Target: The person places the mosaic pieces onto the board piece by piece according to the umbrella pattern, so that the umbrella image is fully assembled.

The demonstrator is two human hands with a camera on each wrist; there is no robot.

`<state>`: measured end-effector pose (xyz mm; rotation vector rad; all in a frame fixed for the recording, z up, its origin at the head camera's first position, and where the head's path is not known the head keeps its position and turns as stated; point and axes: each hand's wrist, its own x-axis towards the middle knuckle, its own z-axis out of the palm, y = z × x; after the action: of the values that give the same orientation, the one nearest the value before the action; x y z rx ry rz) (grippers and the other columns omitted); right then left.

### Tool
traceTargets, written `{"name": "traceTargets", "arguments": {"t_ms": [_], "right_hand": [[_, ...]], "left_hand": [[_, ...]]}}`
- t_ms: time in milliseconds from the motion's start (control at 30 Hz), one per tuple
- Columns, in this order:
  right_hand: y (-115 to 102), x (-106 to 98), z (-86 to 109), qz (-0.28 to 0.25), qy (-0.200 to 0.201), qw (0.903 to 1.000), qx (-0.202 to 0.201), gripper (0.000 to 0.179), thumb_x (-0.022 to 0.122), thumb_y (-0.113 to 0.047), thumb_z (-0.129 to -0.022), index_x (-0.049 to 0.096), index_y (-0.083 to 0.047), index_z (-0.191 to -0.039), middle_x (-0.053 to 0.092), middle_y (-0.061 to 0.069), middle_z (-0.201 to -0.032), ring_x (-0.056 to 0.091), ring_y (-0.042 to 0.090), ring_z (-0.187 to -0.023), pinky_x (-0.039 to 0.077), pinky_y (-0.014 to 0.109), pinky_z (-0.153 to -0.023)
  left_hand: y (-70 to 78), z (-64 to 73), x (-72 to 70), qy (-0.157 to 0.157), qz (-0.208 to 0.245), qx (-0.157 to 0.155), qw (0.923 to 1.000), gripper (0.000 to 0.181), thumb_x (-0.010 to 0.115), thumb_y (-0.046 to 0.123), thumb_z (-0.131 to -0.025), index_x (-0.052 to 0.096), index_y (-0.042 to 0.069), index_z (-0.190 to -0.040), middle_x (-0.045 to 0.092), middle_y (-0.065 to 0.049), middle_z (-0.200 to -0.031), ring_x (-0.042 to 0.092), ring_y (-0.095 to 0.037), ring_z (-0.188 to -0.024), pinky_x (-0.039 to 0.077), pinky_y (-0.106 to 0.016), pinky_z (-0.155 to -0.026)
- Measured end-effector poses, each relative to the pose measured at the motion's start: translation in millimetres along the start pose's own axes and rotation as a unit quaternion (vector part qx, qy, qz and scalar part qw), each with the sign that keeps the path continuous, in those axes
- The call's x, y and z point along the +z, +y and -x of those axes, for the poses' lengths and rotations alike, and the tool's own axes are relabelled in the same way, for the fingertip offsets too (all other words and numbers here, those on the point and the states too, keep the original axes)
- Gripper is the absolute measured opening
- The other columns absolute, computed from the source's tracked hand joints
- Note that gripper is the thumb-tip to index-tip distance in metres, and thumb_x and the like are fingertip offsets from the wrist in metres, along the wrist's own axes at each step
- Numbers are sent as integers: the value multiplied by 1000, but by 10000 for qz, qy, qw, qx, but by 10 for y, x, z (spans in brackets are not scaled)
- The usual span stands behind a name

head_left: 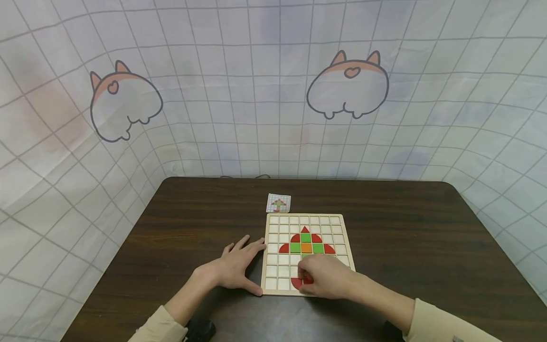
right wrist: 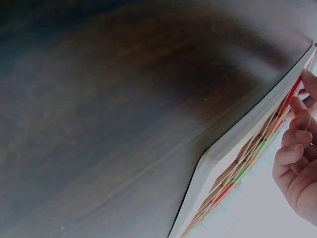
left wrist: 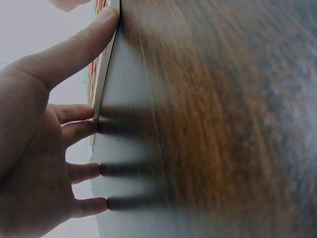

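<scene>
A square wooden grid board (head_left: 272, 271) lies on the dark table. On it, red, green and orange tiles form a tree-like figure, with an orange square (head_left: 306, 248) in the middle. My left hand (head_left: 232, 268) spreads its fingers beside the board; its thumb (left wrist: 94, 42) touches the board's left edge. Over the lower part of the board, my right hand (head_left: 330, 278) has curled fingers, thumb and forefinger pinching a red tile (head_left: 307, 280) in the bottom row. Another rounded red tile (head_left: 296, 283) sits just left of it. The right hand hides several cells.
A small picture card (head_left: 278, 203) showing a similar figure on a grid lies behind the board's far left corner. The brown wood table (head_left: 410, 228) extends to both sides. A white gridded cloth (head_left: 239, 95) hangs behind it.
</scene>
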<state>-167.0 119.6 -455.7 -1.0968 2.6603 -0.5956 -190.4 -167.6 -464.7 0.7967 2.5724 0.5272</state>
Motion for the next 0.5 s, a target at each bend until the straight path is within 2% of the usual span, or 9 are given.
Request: {"name": "traceTargets", "arguments": {"t_ms": [500], "right_hand": [[-24, 4, -8, 213, 98, 9997, -114, 23, 84, -27, -86, 64, -19, -81, 45, -15, -65, 43, 3, -59, 39, 23, -54]], "left_hand": [[13, 11, -10, 10, 46, -31, 10000, 108, 84, 59, -79, 32, 15, -162, 19, -5, -170, 5, -40, -155, 11, -71, -114]]}}
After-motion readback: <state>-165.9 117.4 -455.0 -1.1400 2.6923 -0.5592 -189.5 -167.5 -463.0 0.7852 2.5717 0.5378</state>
